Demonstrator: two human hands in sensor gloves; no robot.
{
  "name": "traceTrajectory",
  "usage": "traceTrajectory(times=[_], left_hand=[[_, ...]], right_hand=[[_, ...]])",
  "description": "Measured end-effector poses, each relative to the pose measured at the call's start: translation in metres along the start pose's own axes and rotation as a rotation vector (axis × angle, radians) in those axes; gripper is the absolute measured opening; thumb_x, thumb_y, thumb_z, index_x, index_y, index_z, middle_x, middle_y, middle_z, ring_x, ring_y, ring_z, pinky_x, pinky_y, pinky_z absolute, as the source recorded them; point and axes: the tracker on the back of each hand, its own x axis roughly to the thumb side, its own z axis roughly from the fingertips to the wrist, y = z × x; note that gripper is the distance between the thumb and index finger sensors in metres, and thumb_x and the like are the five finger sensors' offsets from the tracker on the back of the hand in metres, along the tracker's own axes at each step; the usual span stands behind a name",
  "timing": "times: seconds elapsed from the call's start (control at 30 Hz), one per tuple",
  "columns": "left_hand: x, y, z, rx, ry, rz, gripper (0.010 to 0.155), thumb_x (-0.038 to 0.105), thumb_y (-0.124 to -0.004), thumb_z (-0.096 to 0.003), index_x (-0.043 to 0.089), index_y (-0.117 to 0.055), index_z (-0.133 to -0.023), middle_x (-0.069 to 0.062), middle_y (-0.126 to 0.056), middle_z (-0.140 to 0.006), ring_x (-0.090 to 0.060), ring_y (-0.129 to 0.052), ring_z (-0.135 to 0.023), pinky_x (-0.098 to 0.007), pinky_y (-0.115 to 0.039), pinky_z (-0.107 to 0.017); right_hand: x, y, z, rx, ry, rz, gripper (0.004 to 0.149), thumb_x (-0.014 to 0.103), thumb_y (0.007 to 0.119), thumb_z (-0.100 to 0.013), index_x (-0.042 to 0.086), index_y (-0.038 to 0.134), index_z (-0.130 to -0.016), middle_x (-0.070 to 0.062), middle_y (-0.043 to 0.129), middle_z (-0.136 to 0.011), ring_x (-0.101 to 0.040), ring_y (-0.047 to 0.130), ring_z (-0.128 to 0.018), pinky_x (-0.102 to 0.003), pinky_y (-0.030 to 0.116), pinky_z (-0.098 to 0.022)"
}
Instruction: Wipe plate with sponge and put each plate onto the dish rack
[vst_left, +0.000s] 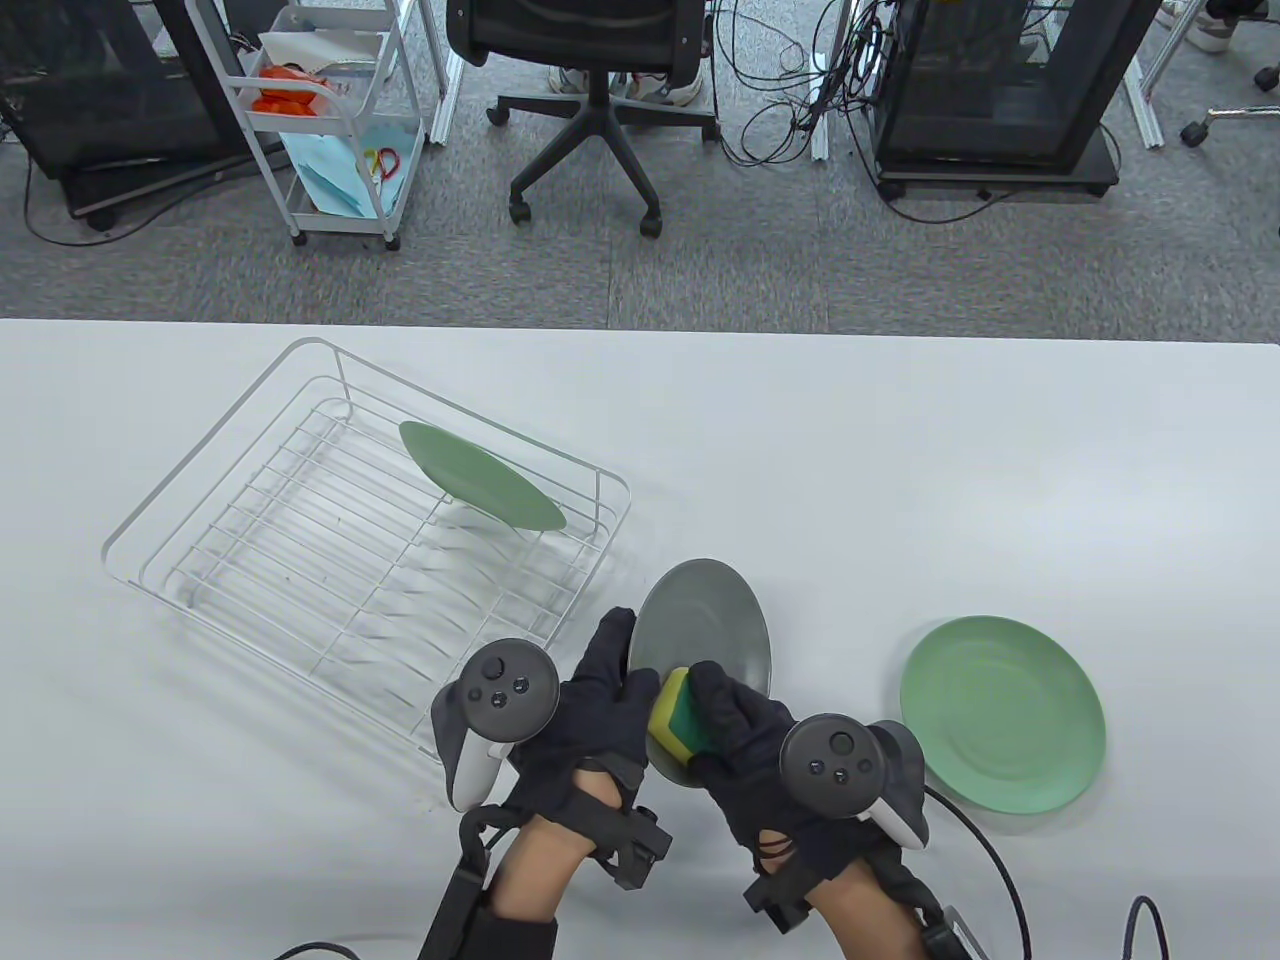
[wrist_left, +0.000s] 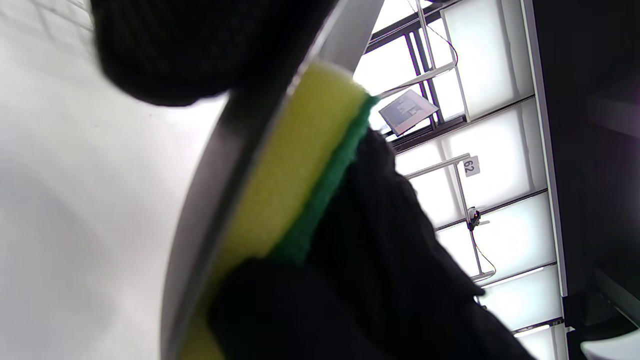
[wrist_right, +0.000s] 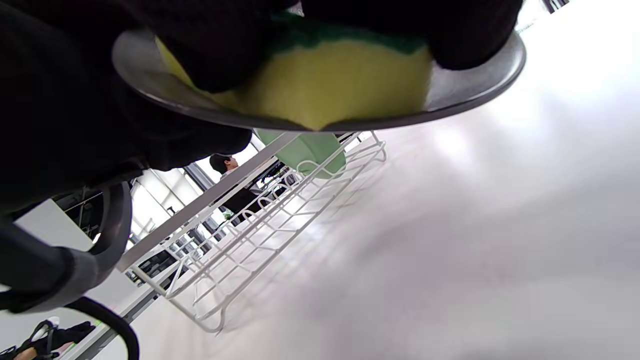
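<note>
A dark grey plate (vst_left: 705, 625) is held tilted above the table near the front centre. My left hand (vst_left: 600, 690) grips its left rim. My right hand (vst_left: 745, 735) grips a yellow-and-green sponge (vst_left: 675, 722) and presses its yellow side against the plate's lower face. The left wrist view shows the sponge (wrist_left: 295, 165) flat against the grey plate (wrist_left: 210, 185). In the right wrist view the sponge (wrist_right: 330, 82) lies on the plate (wrist_right: 470, 90). A light green plate (vst_left: 480, 475) stands in the white wire dish rack (vst_left: 200, 480). Another light green plate (vst_left: 1002, 713) lies flat on the table at the right.
The white table (vst_left: 900, 480) stretches out behind the hands. Beyond its far edge stand an office chair (vst_left: 590, 80), a white trolley (vst_left: 335, 120) and black equipment cabinets. Glove cables trail off the front edge.
</note>
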Motion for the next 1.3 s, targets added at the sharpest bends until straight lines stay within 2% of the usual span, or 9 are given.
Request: traceTrajectory(times=[0.07,0.17,0.33,0.43,0.53,0.67,0.9,1.2,1.3], left_hand=[[-0.002,0.002,0.0,0.005,0.016,0.002,0.068,0.04,-0.06,-0.0415,0.014,-0.031,-0.098,-0.025,-0.057,-0.089,-0.023,-0.096,-0.023,-0.051,-0.08,-0.053],[-0.004,0.005,0.0,0.014,0.024,0.026,0.068,0.04,-0.059,-0.0416,0.014,-0.031,-0.097,-0.024,-0.058,-0.089,-0.023,-0.097,-0.023,-0.051,-0.08,-0.053],[-0.006,0.016,0.003,0.065,0.027,0.069,0.068,0.039,-0.059,-0.0417,0.014,-0.029,-0.097,-0.023,-0.057,-0.089,-0.021,-0.098,-0.026,-0.051,-0.08,-0.053],[-0.007,0.026,0.006,0.108,0.023,0.077,0.069,0.037,-0.059,-0.0415,0.012,-0.026,-0.097,-0.023,-0.057,-0.089,-0.021,-0.099,-0.027,-0.051,-0.079,-0.054],[-0.006,0.031,0.008,0.141,0.016,0.062,0.071,0.036,-0.059,-0.0414,0.011,-0.023,-0.097,-0.023,-0.057,-0.09,-0.02,-0.1,-0.028,-0.05,-0.08,-0.054],[-0.007,0.033,0.009,0.166,-0.008,0.118,0.07,0.035,-0.059,-0.0413,0.012,-0.022,-0.097,-0.022,-0.057,-0.089,-0.019,-0.1,-0.028,-0.05,-0.08,-0.054],[-0.007,0.032,0.01,0.153,-0.026,0.223,0.07,0.034,-0.059,-0.0411,0.011,-0.022,-0.097,-0.022,-0.059,-0.089,-0.017,-0.102,-0.028,-0.049,-0.082,-0.054],[-0.011,0.023,0.007,0.085,0.01,0.333,0.071,0.032,-0.059,-0.0408,0.008,-0.021,-0.095,-0.019,-0.061,-0.088,-0.014,-0.104,-0.03,-0.047,-0.083,-0.055],[-0.013,0.019,0.006,0.072,0.051,0.313,0.072,0.032,-0.06,-0.0408,0.007,-0.02,-0.095,-0.016,-0.064,-0.086,-0.012,-0.104,-0.03,-0.048,-0.083,-0.053]], right_hand=[[0.001,-0.001,0.001,0.047,-0.004,-0.014,0.071,0.037,0.082,-0.038,0.032,0.043,-0.097,-0.01,0.061,-0.1,-0.036,0.076,-0.087,-0.051,0.069,-0.061],[0.003,-0.005,0.003,0.036,-0.009,0.013,0.07,0.037,0.082,-0.039,0.034,0.043,-0.097,-0.011,0.059,-0.101,-0.037,0.075,-0.087,-0.051,0.069,-0.06],[0.003,-0.02,0.008,-0.078,0.036,0.058,0.07,0.038,0.081,-0.039,0.036,0.042,-0.097,-0.012,0.058,-0.101,-0.037,0.076,-0.086,-0.051,0.069,-0.06],[-0.006,-0.034,0.014,-0.209,0.144,0.066,0.07,0.039,0.08,-0.04,0.035,0.041,-0.097,-0.013,0.059,-0.1,-0.037,0.077,-0.084,-0.05,0.07,-0.058],[-0.014,-0.04,0.018,-0.268,0.232,0.047,0.071,0.04,0.079,-0.04,0.034,0.04,-0.098,-0.014,0.059,-0.099,-0.037,0.078,-0.083,-0.049,0.072,-0.057],[-0.029,-0.045,0.022,-0.306,0.33,-0.141,0.072,0.041,0.078,-0.04,0.028,0.036,-0.098,-0.016,0.059,-0.098,-0.038,0.08,-0.082,-0.049,0.074,-0.055],[-0.044,-0.041,0.021,-0.259,0.356,-0.521,0.072,0.041,0.076,-0.041,0.024,0.035,-0.097,-0.018,0.06,-0.097,-0.039,0.083,-0.08,-0.049,0.077,-0.054],[-0.046,-0.04,0.02,-0.24,0.196,-0.908,0.071,0.041,0.073,-0.042,0.023,0.033,-0.097,-0.018,0.06,-0.097,-0.039,0.084,-0.08,-0.047,0.078,-0.054],[-0.043,-0.043,0.02,-0.273,0.142,-0.931,0.071,0.041,0.073,-0.042,0.024,0.033,-0.097,-0.018,0.06,-0.097,-0.038,0.084,-0.081,-0.047,0.078,-0.054]])
